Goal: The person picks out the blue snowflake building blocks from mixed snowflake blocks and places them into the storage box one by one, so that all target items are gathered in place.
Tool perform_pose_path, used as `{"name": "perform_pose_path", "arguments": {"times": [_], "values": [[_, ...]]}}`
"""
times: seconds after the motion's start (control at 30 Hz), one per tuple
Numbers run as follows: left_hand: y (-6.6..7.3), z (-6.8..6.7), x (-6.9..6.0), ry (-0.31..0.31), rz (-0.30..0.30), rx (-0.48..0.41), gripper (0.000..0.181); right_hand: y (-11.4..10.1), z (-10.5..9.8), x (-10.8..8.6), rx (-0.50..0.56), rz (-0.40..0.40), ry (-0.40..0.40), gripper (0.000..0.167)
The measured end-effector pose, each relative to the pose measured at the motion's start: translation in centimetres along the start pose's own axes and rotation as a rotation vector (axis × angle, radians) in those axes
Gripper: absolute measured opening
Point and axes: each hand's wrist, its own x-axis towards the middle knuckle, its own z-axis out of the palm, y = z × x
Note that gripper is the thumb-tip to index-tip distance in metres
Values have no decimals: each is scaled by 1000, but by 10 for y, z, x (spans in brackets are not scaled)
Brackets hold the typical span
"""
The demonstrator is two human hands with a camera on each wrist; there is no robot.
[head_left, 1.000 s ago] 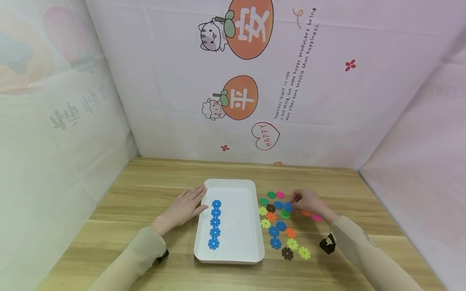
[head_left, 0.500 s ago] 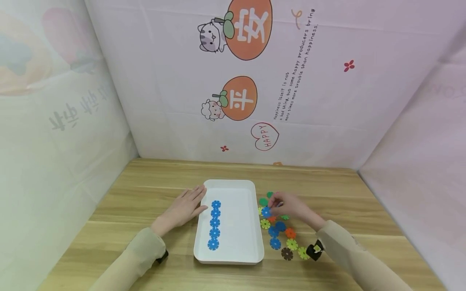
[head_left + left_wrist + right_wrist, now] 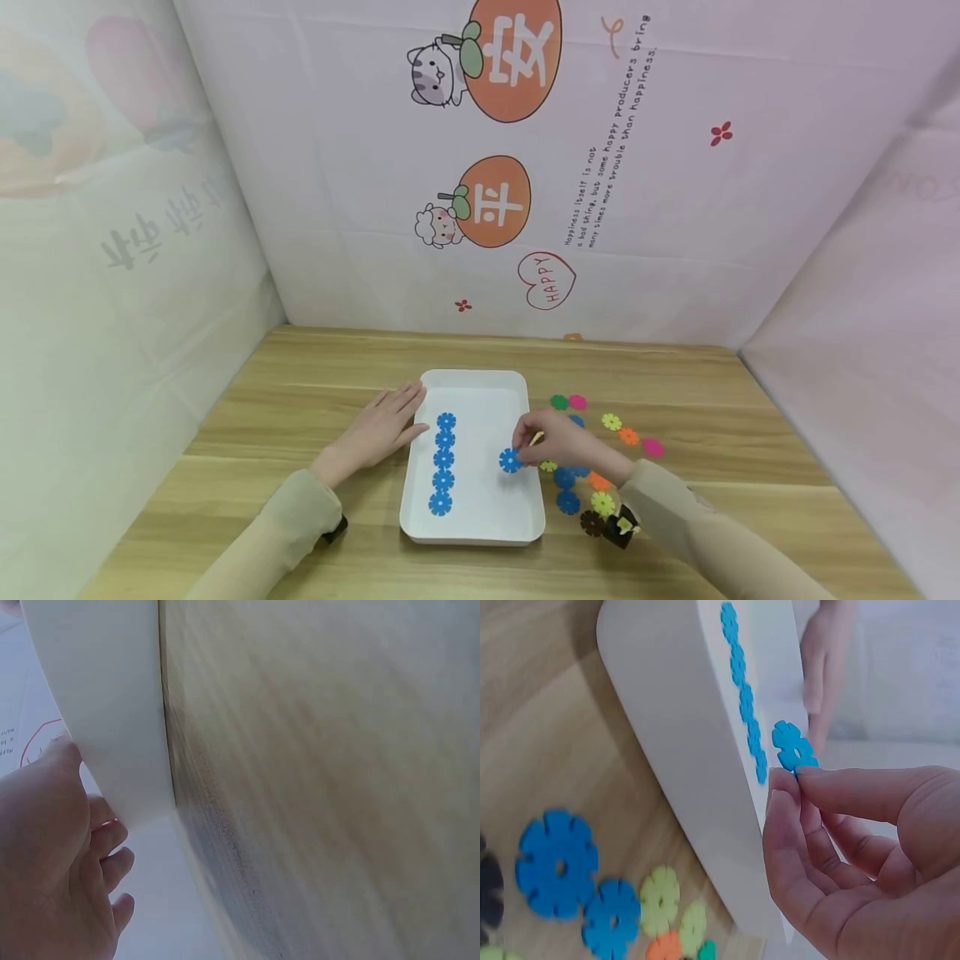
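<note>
My right hand (image 3: pixel 553 437) pinches a blue notched disc (image 3: pixel 510 460) between thumb and finger, above the right side of the white tray (image 3: pixel 480 533). The right wrist view shows the same blue disc (image 3: pixel 793 744) at the fingertips. Inside the tray, toward its left, a column of several blue discs (image 3: pixel 443 458) lies end to end. My left hand (image 3: pixel 378 427) rests on the tray's left rim, fingers fairly straight. In the left wrist view the left hand (image 3: pixel 64 862) touches the tray's outer wall (image 3: pixel 105 697).
Loose discs lie right of the tray: blue (image 3: pixel 567 502), yellow (image 3: pixel 602 503), brown (image 3: pixel 592 523), orange (image 3: pixel 628 436), pink (image 3: pixel 653 448) and green (image 3: pixel 559 402). My right forearm passes over some of them. Printed cloth walls (image 3: pixel 360 250) enclose the wooden table (image 3: pixel 337 358).
My right hand has lifted a blue disc from the loose pieces and carried it left, over the tray. The left hand stays in place on the rim.
</note>
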Motion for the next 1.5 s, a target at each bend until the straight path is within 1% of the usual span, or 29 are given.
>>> {"name": "perform_pose_path", "arguments": {"times": [0.17, 0.27, 0.4, 0.6, 0.7, 0.93, 1.03, 1.37, 1.5], "values": [[0, 0, -1, 2, -2, 4, 67, -8, 14, 7, 2, 19, -40, 6], [-1, 1, -1, 1, -2, 5, 67, -12, 21, 10, -30, 20, -54, 5], [-1, 2, -1, 5, -2, 4, 67, -17, 29, 14, -64, 3, -77, 5], [-3, 4, -1, 25, 5, 16, 67, -20, 41, 17, -76, 1, -113, 5], [-4, 5, -1, 27, 8, 16, 67, -20, 45, 18, -86, 18, -119, 6], [-4, 5, 0, 18, 6, 7, 67, -20, 52, 20, -127, 50, -135, 8], [-3, 3, 0, 15, 4, 4, 67, -20, 54, 19, -129, 62, -137, 8], [-2, 1, 1, 8, 3, 3, 68, -20, 54, 17, -126, 70, -137, 7], [-2, 1, 0, 7, 1, 2, 68, -20, 53, 17, -147, 54, -133, 7]]}}
